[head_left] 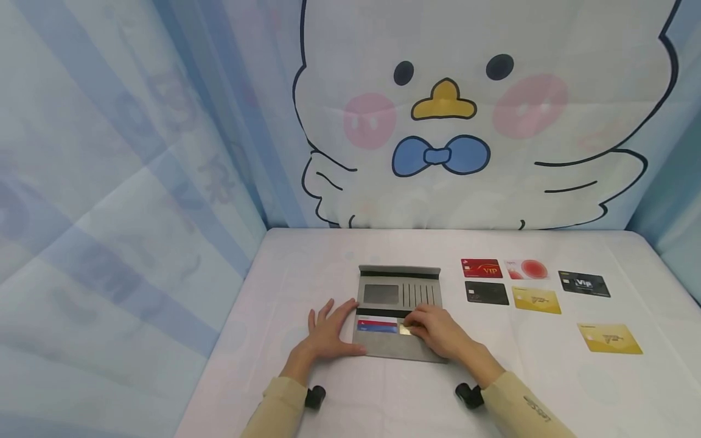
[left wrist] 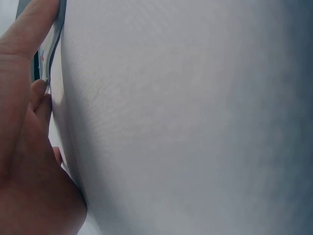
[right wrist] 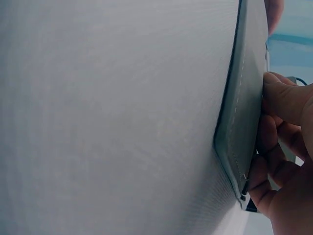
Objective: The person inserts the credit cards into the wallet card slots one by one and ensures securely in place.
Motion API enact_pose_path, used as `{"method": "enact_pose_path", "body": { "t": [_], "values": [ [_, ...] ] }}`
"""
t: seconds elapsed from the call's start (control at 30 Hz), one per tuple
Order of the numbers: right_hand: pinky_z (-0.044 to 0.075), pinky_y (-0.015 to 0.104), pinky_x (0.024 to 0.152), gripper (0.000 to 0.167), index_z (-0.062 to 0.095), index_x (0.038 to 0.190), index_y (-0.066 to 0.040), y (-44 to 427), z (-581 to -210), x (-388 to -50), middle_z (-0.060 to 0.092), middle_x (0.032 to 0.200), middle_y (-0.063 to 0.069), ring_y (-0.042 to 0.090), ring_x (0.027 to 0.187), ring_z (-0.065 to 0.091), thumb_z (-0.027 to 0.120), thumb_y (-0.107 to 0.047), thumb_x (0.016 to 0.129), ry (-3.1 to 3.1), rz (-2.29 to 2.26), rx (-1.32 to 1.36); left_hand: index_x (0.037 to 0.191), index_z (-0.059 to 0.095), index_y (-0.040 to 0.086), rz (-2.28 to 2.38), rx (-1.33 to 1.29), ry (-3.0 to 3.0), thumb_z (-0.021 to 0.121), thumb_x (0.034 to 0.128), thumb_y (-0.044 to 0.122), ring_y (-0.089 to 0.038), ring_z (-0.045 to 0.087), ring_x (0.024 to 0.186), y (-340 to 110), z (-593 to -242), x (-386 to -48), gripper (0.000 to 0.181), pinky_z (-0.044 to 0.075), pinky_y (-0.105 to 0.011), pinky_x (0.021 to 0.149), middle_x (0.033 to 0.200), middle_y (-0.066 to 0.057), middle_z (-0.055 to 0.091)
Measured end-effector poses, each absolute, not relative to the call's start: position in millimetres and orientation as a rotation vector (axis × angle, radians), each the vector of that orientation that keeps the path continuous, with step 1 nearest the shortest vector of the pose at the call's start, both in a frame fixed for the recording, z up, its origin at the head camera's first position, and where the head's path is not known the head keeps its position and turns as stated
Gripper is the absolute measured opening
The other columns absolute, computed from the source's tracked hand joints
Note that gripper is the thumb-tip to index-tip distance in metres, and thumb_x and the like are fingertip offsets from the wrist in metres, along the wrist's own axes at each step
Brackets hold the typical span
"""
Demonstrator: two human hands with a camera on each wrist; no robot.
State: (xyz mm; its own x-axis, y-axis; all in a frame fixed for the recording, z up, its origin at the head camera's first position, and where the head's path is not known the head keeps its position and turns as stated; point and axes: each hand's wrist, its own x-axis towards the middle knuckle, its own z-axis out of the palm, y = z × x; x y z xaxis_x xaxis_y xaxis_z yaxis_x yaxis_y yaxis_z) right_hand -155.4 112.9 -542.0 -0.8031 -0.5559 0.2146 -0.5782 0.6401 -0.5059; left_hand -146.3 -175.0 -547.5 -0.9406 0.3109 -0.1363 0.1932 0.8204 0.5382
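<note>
Well, hands touch a slotted grey wallet [head_left: 391, 347], left [head_left: 327, 338] splayed, right [head_left: 440, 331] pinching gold card [head_left: 404, 330]

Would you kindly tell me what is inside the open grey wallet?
White, red and blue bands of card show in the grey wallet, beside a gold card partly covered by the right hand. Anything deeper in the pockets is hidden.

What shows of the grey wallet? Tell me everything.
The grey wallet lies open on the pale table, leather-like, with stitching and dark bands. Its far panel has a window and slots; red and blue card surface shows in its near panel. The left hand touches its left edge; the right hand appears to pinch a gold card there.
</note>
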Motion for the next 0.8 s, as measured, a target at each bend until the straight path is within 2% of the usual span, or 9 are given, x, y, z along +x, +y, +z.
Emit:
{"method": "enact_pose_path", "body": {
  "t": [0.5, 0.8],
  "values": [
    [0.054, 0.036, 0.077, 0.012, 0.074, 0.101, -0.011, 112.4, -540.4, -154.0, 0.061, 0.091, -0.006, 0.012, 0.082, 0.056, 0.075, -0.005, 0.090, -2.831, 0.889, 0.964, 0.156, 0.038, 0.019, 0.786, 0.398, 2.776, 0.086, 0.0743, 0.050, -0.038, 0.011, 0.151, -175.3, -545.5, -146.1, 0.100, -0.006, -0.068, 0.114, 0.162, -0.004, 0.033],
    [0.055, 0.042, 0.081, 0.011, 0.074, 0.098, -0.013, 109.7, -537.6, -150.1, 0.064, 0.093, -0.004, 0.015, 0.083, 0.058, 0.077, -0.006, 0.089, -2.882, 0.834, 0.853, 0.156, 0.037, 0.019, 0.787, 0.394, 2.774, 0.085, 0.0743, 0.050, -0.038, 0.010, 0.151, -175.5, -544.8, -145.7, 0.100, -0.007, -0.068, 0.114, 0.162, -0.004, 0.033]
  ]
}}
